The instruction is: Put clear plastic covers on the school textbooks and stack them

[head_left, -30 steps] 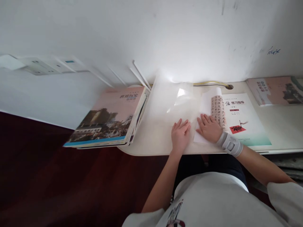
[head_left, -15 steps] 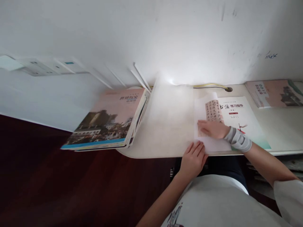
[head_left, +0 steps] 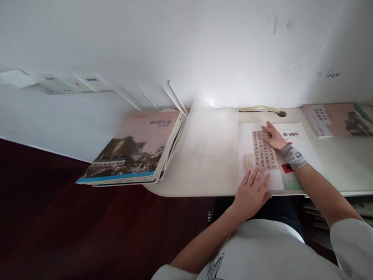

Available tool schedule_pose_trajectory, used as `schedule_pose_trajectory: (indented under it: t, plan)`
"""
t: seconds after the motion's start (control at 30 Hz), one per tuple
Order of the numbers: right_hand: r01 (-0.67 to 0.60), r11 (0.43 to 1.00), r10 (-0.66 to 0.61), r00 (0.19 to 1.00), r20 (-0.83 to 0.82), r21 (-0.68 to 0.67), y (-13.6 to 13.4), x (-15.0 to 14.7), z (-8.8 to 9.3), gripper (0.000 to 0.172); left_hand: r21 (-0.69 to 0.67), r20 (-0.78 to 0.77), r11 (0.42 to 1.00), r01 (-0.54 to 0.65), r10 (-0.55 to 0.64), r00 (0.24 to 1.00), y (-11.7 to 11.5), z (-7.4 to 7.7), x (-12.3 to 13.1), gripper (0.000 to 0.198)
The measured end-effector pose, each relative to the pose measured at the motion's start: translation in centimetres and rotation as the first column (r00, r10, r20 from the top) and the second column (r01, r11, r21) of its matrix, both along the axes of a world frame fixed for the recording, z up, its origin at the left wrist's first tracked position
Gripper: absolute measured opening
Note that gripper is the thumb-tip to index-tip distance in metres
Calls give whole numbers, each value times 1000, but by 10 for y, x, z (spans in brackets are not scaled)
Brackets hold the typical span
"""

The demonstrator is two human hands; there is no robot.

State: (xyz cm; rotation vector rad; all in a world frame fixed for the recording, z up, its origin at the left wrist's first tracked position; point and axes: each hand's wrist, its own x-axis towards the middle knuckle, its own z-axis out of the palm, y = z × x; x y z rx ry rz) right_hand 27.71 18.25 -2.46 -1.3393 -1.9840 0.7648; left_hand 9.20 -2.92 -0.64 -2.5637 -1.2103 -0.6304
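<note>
A calligraphy workbook lies on the desk with its white and green cover up. Over its left part rests a white page printed with a pinkish block of brush writing; I cannot tell whether it is bound to the workbook. My left hand lies flat across the page's lower edge, fingers spread. Higher up, my right hand, wearing a grey wrist strap, touches the upper right part of the page with its fingers stretched out and partly covers the cover title.
A stack of history textbooks sits at the desk's left end, partly past its rounded edge. Another history book lies at the back right. A yellow cable runs along the wall to a round hole in the white desk.
My right hand has moved up and to the right over the page, uncovering more of the writing. My left hand has shifted right and farther onto the page, its fingers now more spread.
</note>
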Motion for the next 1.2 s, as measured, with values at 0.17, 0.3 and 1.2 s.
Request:
schedule_pose_trajectory:
  t: [0.17,0.3,1.2]
  plan:
    - [-15,1000,15,1000,14,2,3,5,-3,59,20,-54,999,50,-49,997,6,-13,22,39]
    - [-33,999,32,999,14,17,1,6,-2,58,67,-79,996,65,-60,995,8,-11,18,35]
    - [-42,998,44,998,-36,45,-10,2,9,77,-31,-63,997,-68,66,996,8,-15,18,35]
